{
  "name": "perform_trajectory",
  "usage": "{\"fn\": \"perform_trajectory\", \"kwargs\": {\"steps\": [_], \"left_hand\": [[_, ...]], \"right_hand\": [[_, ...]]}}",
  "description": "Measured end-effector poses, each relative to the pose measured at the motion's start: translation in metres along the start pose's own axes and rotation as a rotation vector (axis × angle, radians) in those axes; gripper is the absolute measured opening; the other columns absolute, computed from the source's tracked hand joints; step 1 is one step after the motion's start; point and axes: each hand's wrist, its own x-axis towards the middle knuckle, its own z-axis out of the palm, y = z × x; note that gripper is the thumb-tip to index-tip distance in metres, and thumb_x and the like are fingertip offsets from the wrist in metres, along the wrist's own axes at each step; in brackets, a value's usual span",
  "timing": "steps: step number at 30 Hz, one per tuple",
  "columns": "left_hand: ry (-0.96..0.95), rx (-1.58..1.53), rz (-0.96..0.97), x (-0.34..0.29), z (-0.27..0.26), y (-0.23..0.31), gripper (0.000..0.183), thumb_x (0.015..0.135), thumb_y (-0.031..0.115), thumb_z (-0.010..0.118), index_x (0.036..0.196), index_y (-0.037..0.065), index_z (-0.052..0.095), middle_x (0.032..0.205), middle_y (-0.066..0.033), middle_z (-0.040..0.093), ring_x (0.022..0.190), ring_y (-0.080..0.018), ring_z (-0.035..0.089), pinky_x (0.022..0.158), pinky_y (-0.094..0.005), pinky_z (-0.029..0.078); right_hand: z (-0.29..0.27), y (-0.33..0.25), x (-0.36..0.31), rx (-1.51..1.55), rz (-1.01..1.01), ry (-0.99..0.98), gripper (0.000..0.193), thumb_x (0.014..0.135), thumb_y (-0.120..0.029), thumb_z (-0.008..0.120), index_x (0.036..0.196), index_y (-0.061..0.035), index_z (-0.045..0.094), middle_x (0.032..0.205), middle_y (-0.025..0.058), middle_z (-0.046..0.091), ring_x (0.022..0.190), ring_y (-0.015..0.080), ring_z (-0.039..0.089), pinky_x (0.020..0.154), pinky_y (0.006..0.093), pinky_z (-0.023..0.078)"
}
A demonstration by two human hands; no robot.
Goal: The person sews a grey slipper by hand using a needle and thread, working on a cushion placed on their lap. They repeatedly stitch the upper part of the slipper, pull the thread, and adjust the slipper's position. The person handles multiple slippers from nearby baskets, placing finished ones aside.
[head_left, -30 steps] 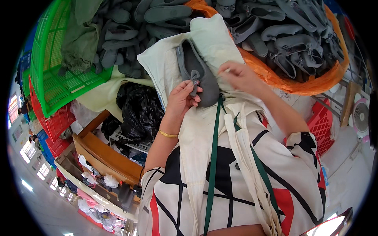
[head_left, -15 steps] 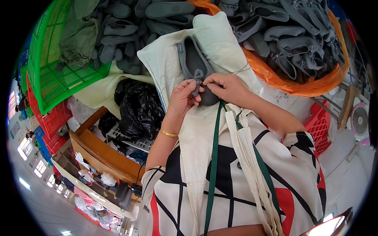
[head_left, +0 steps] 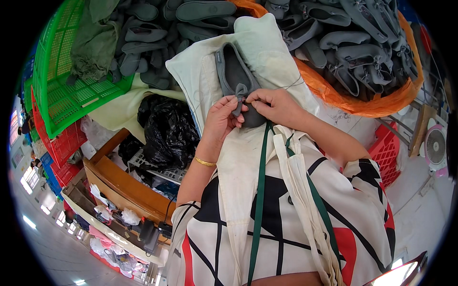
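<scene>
A grey slip-on shoe (head_left: 234, 71) lies on a pale cloth-covered cushion (head_left: 265, 45) in front of me, its toe toward my body. On its vamp sits a grey bow (head_left: 240, 89). My left hand (head_left: 219, 117) is closed on the bow, thumb and fingers pinching one of its tails. From the other side, my right hand (head_left: 276, 107) presses its thumb and fingertips together beside the bow's knot. Whatever lies between those fingertips is too small to make out. Loose dark thread trails over the cushion.
A green plastic crate (head_left: 62, 88) holding grey shoes stands at the far left. Bow-trimmed shoes fill an orange sack (head_left: 377, 107) at the far right. Left of my arm are a black plastic bag (head_left: 167, 133) and a wooden drawer edge (head_left: 129, 186). A fan (head_left: 434, 143) stands right.
</scene>
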Motion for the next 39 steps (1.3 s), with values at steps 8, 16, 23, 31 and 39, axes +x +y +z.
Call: {"fn": "perform_trajectory", "kwargs": {"steps": [8,16,23,31,39], "left_hand": [[0.082,0.019,0.019,-0.003,0.005,-0.002,0.018,0.098,0.016,0.062,0.111,0.004,0.062,0.09,-0.0094,0.071,0.064,-0.013,0.066,0.052,-0.0239,0.055],[0.145,0.108,0.06,-0.008,0.009,-0.01,0.02,0.091,0.012,0.073,0.107,0.005,0.064,0.089,-0.008,0.072,0.062,-0.0109,0.065,0.054,-0.0231,0.055],[0.133,0.124,0.053,-0.006,0.008,-0.009,0.022,0.09,0.013,0.074,0.107,0.004,0.064,0.088,-0.0081,0.072,0.062,-0.0099,0.064,0.055,-0.023,0.055],[0.134,0.127,0.086,-0.005,0.011,-0.009,0.017,0.09,0.012,0.074,0.102,0.004,0.067,0.085,-0.0072,0.072,0.059,-0.0089,0.064,0.054,-0.0213,0.054],[0.156,0.174,0.119,-0.007,0.015,-0.009,0.021,0.089,0.016,0.076,0.102,0.001,0.069,0.08,-0.0036,0.07,0.057,-0.0059,0.06,0.053,-0.0199,0.051]], "right_hand": [[-0.006,0.004,0.005,0.116,0.086,-0.099,0.017,0.093,-0.012,0.06,0.103,-0.0019,0.068,0.079,0.0049,0.067,0.067,0.0104,0.059,0.064,0.0256,0.047],[-0.004,0.004,0.004,0.312,0.244,-0.188,0.012,0.098,-0.012,0.058,0.1,-0.0027,0.064,0.071,-0.0033,0.056,0.06,0.0038,0.049,0.054,0.0216,0.039],[-0.001,-0.005,0.006,0.271,0.314,-0.173,0.011,0.098,-0.014,0.059,0.097,-0.0039,0.063,0.068,-0.0032,0.056,0.059,0.003,0.05,0.053,0.0211,0.04],[0.002,-0.004,0.012,0.23,0.342,-0.154,0.016,0.096,-0.018,0.062,0.097,-0.0028,0.06,0.07,-0.0015,0.058,0.059,0.004,0.052,0.052,0.022,0.041],[0.002,-0.019,0.016,0.137,0.192,-0.07,0.038,0.093,-0.027,0.066,0.117,-0.0003,0.054,0.076,0.0024,0.061,0.07,0.007,0.054,0.065,0.024,0.045]]}}
